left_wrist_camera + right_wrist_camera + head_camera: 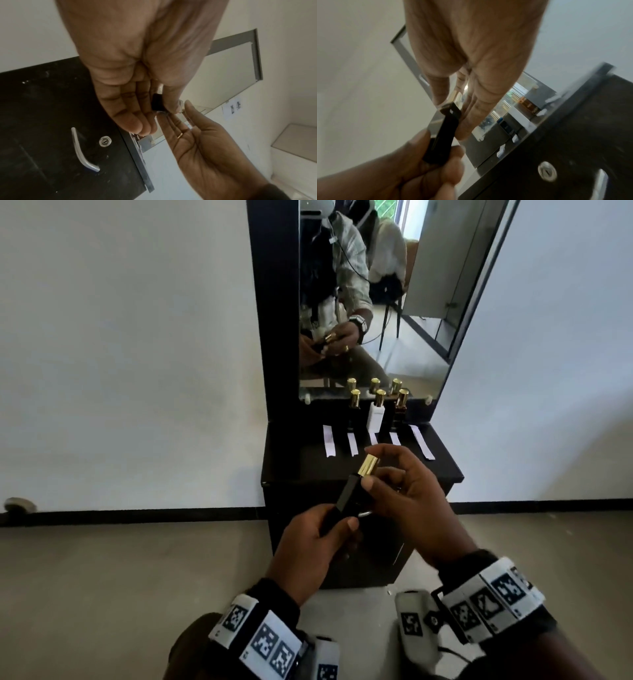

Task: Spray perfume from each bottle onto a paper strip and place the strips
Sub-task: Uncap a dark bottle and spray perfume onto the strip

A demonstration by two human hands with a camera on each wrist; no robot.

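L hand (310, 546) round black bottle (346, 494) base, R hand (407, 494) pinching gold cap (369, 465), above cabinet (442, 467) w/ strips (329, 445).

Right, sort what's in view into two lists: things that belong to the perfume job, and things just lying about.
For the job:
- black bottle with gold cap, held by left hand; right hand pinches the cap
- three standing bottles
- five paper strips

Lying about:
- mirror
- cabinet handle and lock
- chair reflected in the mirror

Black cabinet top (442, 463) — three bottles (375, 414), five strips (329, 440)
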